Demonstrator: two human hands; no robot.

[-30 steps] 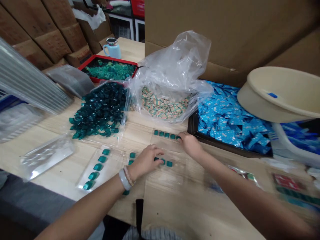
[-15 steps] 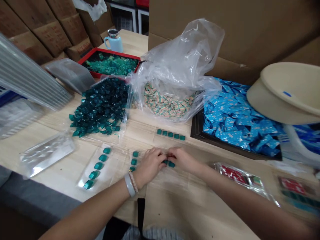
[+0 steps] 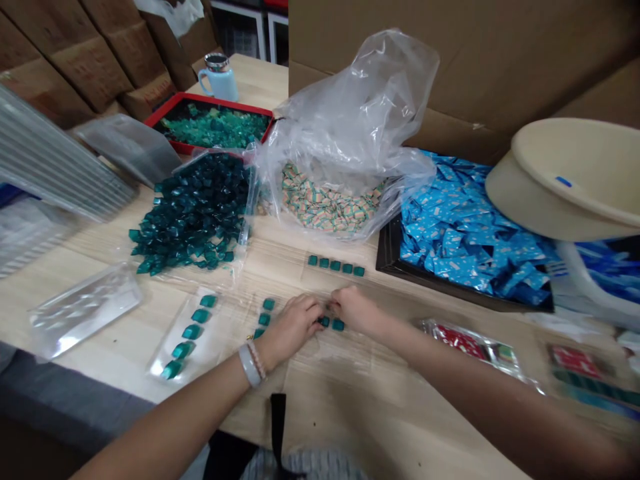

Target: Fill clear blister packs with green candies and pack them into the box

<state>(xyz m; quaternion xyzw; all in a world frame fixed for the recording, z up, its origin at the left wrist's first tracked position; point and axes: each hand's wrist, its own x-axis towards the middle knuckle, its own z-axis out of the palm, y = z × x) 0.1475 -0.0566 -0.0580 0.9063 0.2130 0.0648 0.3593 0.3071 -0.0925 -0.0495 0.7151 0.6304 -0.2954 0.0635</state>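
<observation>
In the middle of the table, my left hand (image 3: 299,321) has its fingers curled down at a green glossy piece (image 3: 324,321) in a clear plastic tray. My right hand (image 3: 356,308) is close beside it, thumb and fingers pinched together just above a second green piece (image 3: 339,325). What lies between the fingertips of either hand is too small to see. Left of my left hand, a column of green pieces (image 3: 264,319) is partly hidden by the wrist. Farther left, a clear tray (image 3: 163,333) holds a slanted row of green pieces. Another row (image 3: 335,265) lies beyond my hands.
Behind lie a heap of dark green pieces (image 3: 195,207), a clear bag (image 3: 345,140) of small patterned packets, and a black box (image 3: 387,253) of blue sachets (image 3: 460,227). A beige tub (image 3: 545,193) stands right. Packs with red contents (image 3: 457,340) lie near my right forearm.
My right hand's fingertips have drawn slightly back and away from my left hand's, and the green piece between them shows more. The whole view has shifted slightly.
</observation>
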